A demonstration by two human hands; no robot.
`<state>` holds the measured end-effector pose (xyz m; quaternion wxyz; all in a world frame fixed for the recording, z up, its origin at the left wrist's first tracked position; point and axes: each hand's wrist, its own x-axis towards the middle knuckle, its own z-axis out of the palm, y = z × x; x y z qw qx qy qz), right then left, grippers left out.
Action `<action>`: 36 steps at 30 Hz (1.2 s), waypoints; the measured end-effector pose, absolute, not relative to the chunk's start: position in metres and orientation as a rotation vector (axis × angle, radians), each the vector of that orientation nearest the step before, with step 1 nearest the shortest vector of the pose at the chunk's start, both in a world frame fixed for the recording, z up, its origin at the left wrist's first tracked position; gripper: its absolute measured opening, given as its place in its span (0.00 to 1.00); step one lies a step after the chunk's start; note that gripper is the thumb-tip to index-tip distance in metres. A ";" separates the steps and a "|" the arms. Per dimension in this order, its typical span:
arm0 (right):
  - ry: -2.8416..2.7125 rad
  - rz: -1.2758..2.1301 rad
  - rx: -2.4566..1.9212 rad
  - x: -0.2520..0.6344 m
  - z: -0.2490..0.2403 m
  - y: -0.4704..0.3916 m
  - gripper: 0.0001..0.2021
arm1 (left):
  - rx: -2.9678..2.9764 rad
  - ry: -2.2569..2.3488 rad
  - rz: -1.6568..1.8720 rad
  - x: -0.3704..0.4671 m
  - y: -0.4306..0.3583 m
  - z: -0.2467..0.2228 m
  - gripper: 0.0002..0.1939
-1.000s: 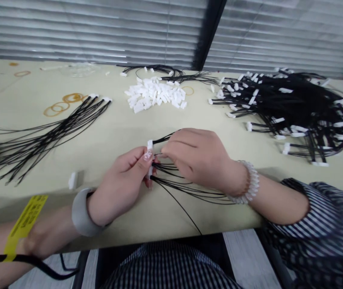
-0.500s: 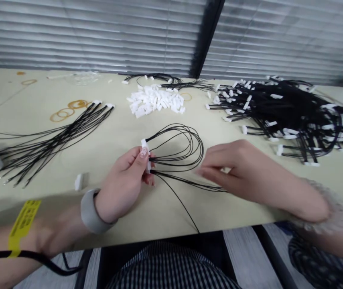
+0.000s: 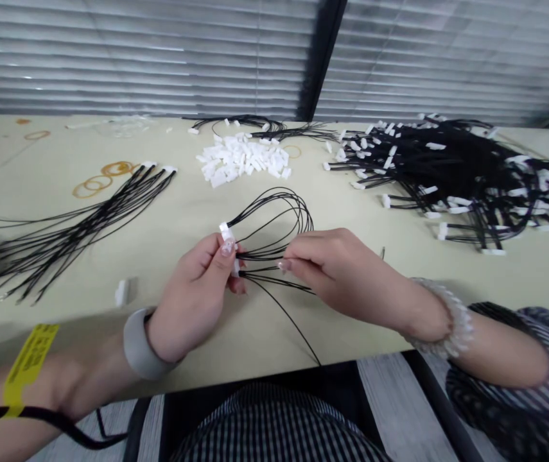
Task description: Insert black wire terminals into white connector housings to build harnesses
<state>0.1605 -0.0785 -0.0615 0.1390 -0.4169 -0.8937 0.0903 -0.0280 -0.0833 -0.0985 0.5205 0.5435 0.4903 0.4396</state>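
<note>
At the near edge of the table [image 3: 346, 343], one stray black wire [image 3: 289, 317] ends, trailing from the white connector [image 3: 226, 233] my left hand [image 3: 193, 294] grips, mid-table. My right hand [image 3: 341, 273] pinches the black wires [image 3: 261, 256] just right of it; strand count cannot be told. Near my left wrist lies a loose connector [image 3: 121, 292]. Farther: a wire bundle [image 3: 81, 224], rubber bands [image 3: 117, 169], a connector pile [image 3: 244, 157], a harness heap [image 3: 452, 160], lastly blinds [image 3: 134, 58].

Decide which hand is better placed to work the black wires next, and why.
Probably the right hand: its fingertips are right by the black wires, while the left hand is busy gripping the white connector.
</note>
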 end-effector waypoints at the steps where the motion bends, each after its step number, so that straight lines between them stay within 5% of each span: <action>1: -2.649 0.036 -1.175 0.160 -0.060 -0.080 0.11 | 1.291 1.177 1.051 -0.028 -0.083 -0.099 0.13; 4: -2.749 -0.577 -1.128 0.169 -0.055 -0.083 0.10 | 1.250 1.174 1.049 -0.029 -0.082 -0.100 0.14; 7: -2.496 -0.725 -1.352 0.194 -0.044 -0.076 0.10 | 1.194 1.167 1.074 -0.030 -0.080 -0.102 0.13; 10: -2.161 -0.546 -1.464 0.216 -0.027 -0.063 0.06 | 1.151 1.159 1.096 -0.030 -0.078 -0.103 0.13; 14: -1.699 0.324 -1.182 0.207 -0.001 -0.055 0.12 | 1.145 1.148 1.074 -0.029 -0.079 -0.102 0.13; 16: -1.561 0.480 -1.062 0.190 0.007 -0.058 0.15 | 1.147 1.152 1.075 -0.029 -0.079 -0.102 0.13; 19: -1.758 0.426 -1.070 0.167 0.004 -0.066 0.17 | 1.148 1.138 1.091 -0.029 -0.080 -0.102 0.13; 22: -2.195 0.302 -1.099 0.151 -0.012 -0.071 0.03 | 1.174 1.134 1.074 -0.029 -0.080 -0.102 0.13; 28: -2.545 0.187 -1.224 0.139 -0.030 -0.061 0.14 | 1.275 1.157 1.044 -0.030 -0.083 -0.099 0.13; 36: -2.591 0.158 -1.189 0.138 -0.033 -0.055 0.14 | 1.359 1.193 1.006 -0.030 -0.083 -0.096 0.15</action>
